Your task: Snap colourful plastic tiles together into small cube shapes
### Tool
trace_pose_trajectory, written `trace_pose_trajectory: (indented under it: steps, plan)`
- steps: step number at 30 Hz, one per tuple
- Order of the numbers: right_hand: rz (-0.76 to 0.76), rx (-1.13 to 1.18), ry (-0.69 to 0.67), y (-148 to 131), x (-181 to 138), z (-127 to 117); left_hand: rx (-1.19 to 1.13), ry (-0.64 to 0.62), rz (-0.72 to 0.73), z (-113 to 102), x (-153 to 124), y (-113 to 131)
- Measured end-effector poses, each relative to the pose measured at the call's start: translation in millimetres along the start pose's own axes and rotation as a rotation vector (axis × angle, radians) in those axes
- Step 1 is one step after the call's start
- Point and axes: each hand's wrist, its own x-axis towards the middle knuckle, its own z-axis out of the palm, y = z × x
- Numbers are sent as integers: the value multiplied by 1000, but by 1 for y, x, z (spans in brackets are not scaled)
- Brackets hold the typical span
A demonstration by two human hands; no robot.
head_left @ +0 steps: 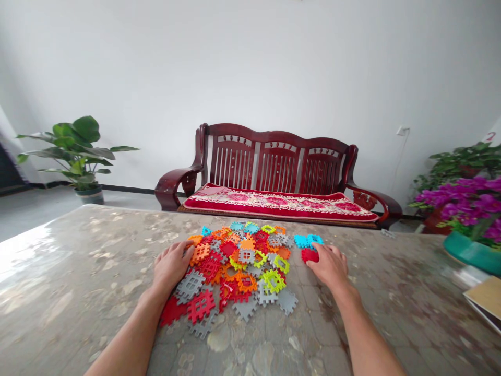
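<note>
A pile of interlocking plastic tiles (246,256) in red, orange, grey, lime green and blue lies on the table. My left hand (172,265) rests palm down at the pile's left edge, its fingers stretched out beside an orange window tile (200,253). To the right of the pile, my right hand (330,265) has its thumb and index finger around a red tile (309,255). Touching that red tile from behind are two blue tiles (307,241) side by side, near my index fingertip. Part of the red tile is hidden by my fingers.
The table (97,292) has a patterned, glossy cover. One grey tile (387,233) sits apart at its far right. A flower pot (467,253) and a book (487,297) stand at the right edge. Behind are a wooden bench (276,156) and a potted plant (89,194).
</note>
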Motion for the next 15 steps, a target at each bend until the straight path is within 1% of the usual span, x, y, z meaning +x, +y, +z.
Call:
trace_pose_trajectory:
  steps: [6, 15]
  plan:
    - [-66, 32, -66, 6, 5, 8, 13, -13, -10, -2, 0, 3]
    - [-135, 82, -92, 9, 11, 17, -2, -1, -10, -3, -1, 3]
